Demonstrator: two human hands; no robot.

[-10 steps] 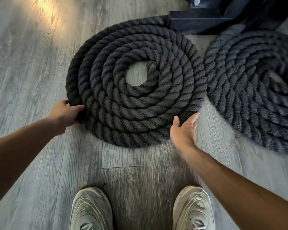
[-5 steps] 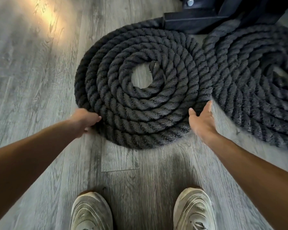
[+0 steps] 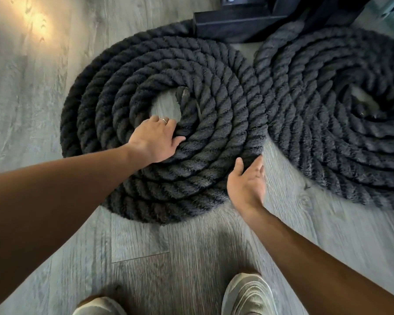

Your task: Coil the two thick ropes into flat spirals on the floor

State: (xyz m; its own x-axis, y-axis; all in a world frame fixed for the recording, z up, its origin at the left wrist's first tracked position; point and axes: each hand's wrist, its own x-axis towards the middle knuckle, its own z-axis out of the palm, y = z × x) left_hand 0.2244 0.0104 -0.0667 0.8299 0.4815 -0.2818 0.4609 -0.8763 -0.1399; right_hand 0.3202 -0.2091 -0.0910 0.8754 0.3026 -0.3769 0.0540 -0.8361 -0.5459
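Two thick black ropes lie as flat spirals on the grey wood floor. The left coil (image 3: 214,123) fills the middle of the view, its cut end showing beside the small bare hole at its centre. The right coil (image 3: 328,133) touches it on the right side. My left hand (image 3: 156,138), with a ring on one finger, lies flat on the inner turns of the left coil, fingers spread toward the hole. My right hand (image 3: 248,183) is open, palm toward the coil's lower right rim, fingertips at the outer turn.
A black metal frame base (image 3: 241,23) stands on the floor behind both coils, and both ropes run toward it. My two light sneakers (image 3: 248,296) are at the bottom edge. A bright light patch (image 3: 32,21) falls on the floor at the top left.
My left hand has left the coil's outer left rim and now rests on its inner turns. The left coil has shifted right and touches the right coil. My right hand stays at the rim.
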